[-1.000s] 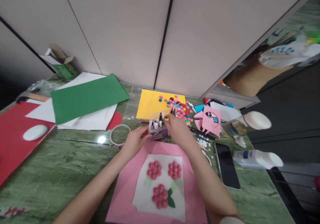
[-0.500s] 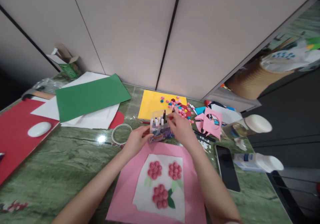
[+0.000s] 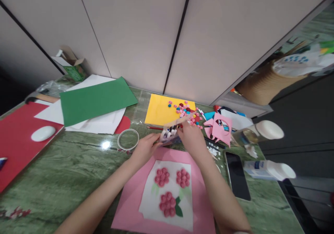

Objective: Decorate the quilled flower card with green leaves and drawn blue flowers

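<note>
A small box of markers is tilted above the top edge of a pink sheet, and white-capped markers poke out of it. My left hand grips the box's left side with the fingers closed. On its right side my right hand is closed around the edge, its fingertips partly hidden. A pale flap stands up behind the markers. Below, white paper on the pink sheet carries pink rolled-paper flower clusters and dark green leaves.
Behind the box lie yellow paper and scattered beads. A tape roll is to the left, near green paper. A phone, a glue bottle and pink paper scraps are at right.
The marker box has tipped from upright to a slant, and its pale flap now shows raised. My right hand has shifted slightly to the right; my left hand keeps its hold.
</note>
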A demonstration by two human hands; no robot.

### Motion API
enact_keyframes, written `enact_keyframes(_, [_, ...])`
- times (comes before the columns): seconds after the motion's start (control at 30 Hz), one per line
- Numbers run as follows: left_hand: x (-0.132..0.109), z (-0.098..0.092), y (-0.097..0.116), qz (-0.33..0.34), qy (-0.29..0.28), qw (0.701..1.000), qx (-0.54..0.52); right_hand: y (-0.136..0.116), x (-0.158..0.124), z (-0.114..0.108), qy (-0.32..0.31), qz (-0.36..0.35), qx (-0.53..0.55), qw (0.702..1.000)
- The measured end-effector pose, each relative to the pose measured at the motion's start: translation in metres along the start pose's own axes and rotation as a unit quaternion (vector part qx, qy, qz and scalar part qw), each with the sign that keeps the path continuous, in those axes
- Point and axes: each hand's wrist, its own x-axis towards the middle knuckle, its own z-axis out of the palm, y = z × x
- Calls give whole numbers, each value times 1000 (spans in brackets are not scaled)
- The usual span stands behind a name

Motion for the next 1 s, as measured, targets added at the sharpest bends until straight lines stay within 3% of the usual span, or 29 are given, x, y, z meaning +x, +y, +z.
enact_keyframes(0.13, [1,-1,-1,-20,0,1000,-19,11,4,8,-6,-47,68,997])
enact_keyframes(0.27, [3,-2,-1,-48,3,998,-32,16,2,14,31,-33,103,994])
enact_keyframes(0.33, [4,-2,-2,-58,5,998,-39,17,-4,13,49,-25,180,982])
enact_keyframes(0.4, [4,-2,-4,-67,6,997,-46,18,-11,8,74,-9,294,953])
enact_keyframes(0.5, [4,-3,-6,-76,6,995,-57,26,-24,-6,153,33,436,886])
enact_keyframes(0.57, [5,-3,-7,-80,9,995,-61,35,-31,-15,205,46,495,843])
enact_keyframes(0.67, [5,-2,-8,-83,14,994,-64,52,-34,-22,230,43,564,792])
enact_keyframes(0.77, [5,-1,-8,-86,12,994,-65,67,-33,-20,212,36,601,770])
enact_keyframes(1.0, [5,-3,-10,-73,23,995,-64,82,-37,-15,173,-16,620,765])
